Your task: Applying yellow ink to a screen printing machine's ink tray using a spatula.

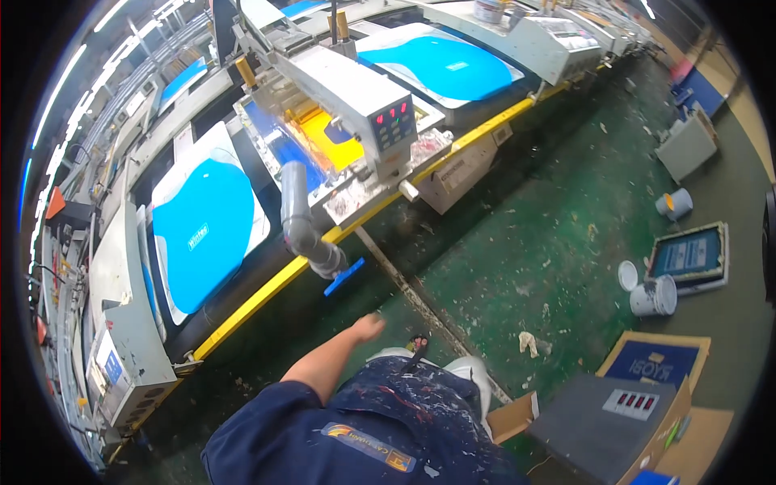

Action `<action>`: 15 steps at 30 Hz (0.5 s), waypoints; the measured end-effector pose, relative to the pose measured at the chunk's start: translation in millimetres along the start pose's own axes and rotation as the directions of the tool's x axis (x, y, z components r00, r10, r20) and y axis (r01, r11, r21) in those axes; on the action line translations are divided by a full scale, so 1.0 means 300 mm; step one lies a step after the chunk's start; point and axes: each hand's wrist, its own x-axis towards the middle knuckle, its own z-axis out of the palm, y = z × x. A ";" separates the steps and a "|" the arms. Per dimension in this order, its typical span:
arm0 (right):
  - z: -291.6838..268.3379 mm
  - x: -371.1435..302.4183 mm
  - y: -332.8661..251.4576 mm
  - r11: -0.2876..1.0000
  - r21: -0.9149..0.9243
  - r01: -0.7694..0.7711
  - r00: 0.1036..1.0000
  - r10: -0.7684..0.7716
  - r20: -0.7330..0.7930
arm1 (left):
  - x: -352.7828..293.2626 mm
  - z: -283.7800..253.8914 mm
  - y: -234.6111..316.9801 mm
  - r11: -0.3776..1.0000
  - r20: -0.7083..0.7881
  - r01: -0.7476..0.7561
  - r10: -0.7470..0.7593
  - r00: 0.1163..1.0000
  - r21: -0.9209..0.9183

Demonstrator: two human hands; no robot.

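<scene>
My left hand (369, 326) hangs in front of my body, below the yellow rail (267, 295) of a long printing machine. Its fingers look curled in, and nothing shows in them; it touches nothing. Nearest to it is a grey bent tube (303, 226) with a flat blue end piece (345, 277), which sticks out over the rail. Behind the tube stands a white print head (356, 97) with a red-lit display, above a screen frame with yellow and blue ink. Bright blue printed panels (202, 234) lie on boards at either side. My right hand is out of view.
Green, paint-spotted floor (517, 242) runs along the machine. At the right are a white bucket (653, 297), a framed screen (691, 255), a small pail (677, 204) and a grey metal box (687, 145). A dark grey control box (594, 424) and cardboard lie near my right side.
</scene>
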 end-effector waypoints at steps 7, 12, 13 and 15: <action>-0.496 0.593 -0.313 0.952 -0.286 0.106 0.986 -0.137 -0.090 | 0.761 -0.268 1.232 0.915 -0.046 -0.332 0.330 0.943 -0.229; -0.902 1.045 -0.542 0.844 -0.507 0.176 0.963 -0.254 -0.089 | 1.103 -0.257 1.454 0.932 -0.102 -0.274 0.257 0.961 -0.236; -0.956 1.162 -0.609 0.811 -0.549 0.203 0.955 -0.287 -0.072 | 1.139 -0.254 1.422 0.977 -0.041 -0.179 0.175 0.984 -0.117; -1.275 1.562 -0.805 0.898 0.429 0.104 0.953 0.033 -0.300 | 1.215 -0.254 1.432 0.969 0.133 -0.238 0.228 0.965 0.071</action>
